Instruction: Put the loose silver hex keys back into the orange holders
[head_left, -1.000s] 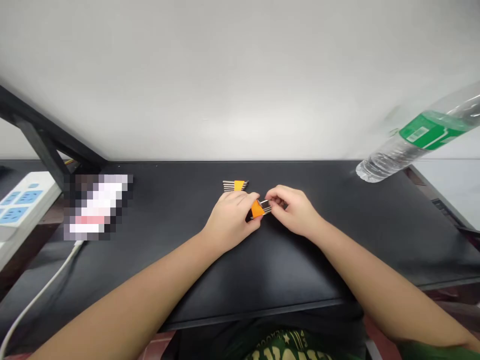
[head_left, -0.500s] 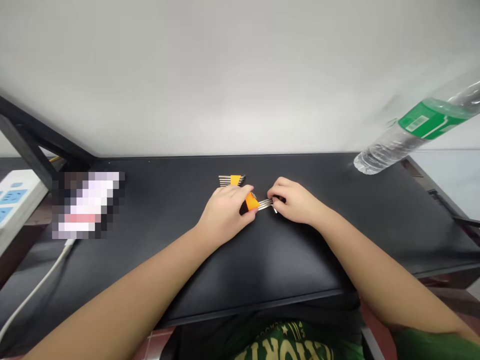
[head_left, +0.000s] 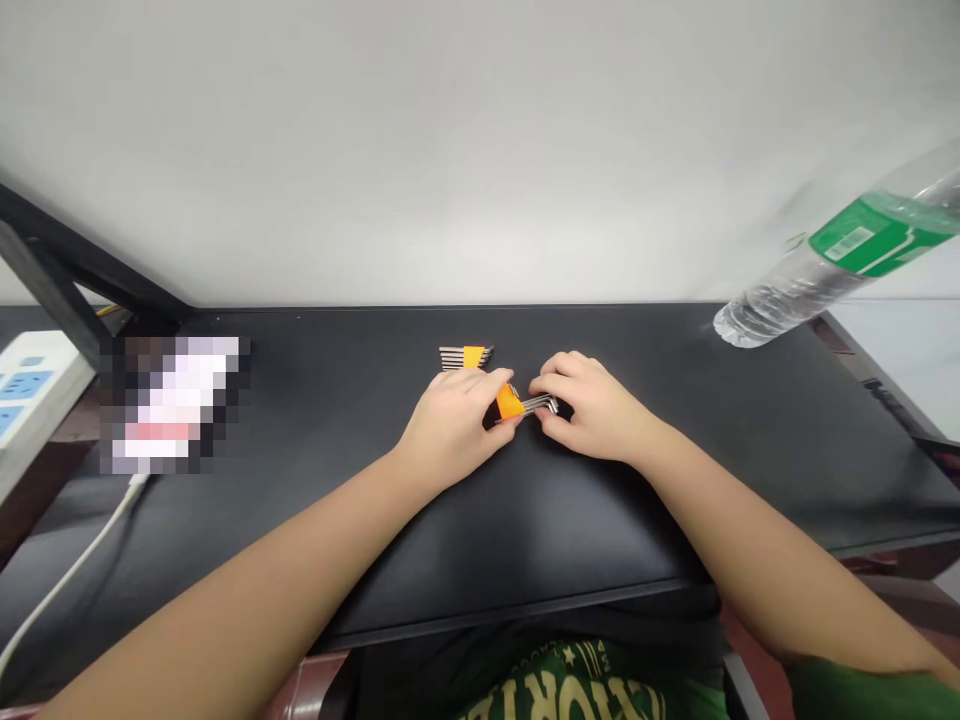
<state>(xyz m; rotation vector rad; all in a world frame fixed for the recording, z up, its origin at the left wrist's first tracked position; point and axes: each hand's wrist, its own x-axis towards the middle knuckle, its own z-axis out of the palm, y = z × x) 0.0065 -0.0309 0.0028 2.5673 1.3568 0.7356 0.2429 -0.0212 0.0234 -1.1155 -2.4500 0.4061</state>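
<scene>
My left hand [head_left: 452, 428] is closed around an orange holder [head_left: 509, 402] that carries several thin metal hex keys [head_left: 537, 405]. My right hand [head_left: 590, 407] pinches the free ends of those metal keys, its fingers curled over them. Both hands rest on the black table [head_left: 525, 520] near its middle. Just behind my left hand lies a second set of metal hex keys in an orange holder [head_left: 466, 356], flat on the table and untouched.
A clear water bottle with a green label [head_left: 832, 265] stands at the table's back right corner. At the left are a pixelated object [head_left: 172, 403], a white power strip [head_left: 26, 400] with its cable [head_left: 71, 575], and a black frame strut [head_left: 67, 270].
The hands have stayed together on the orange holder. My right fingers moved slightly along the metal keys and closed back over them; the view shifted a little.
</scene>
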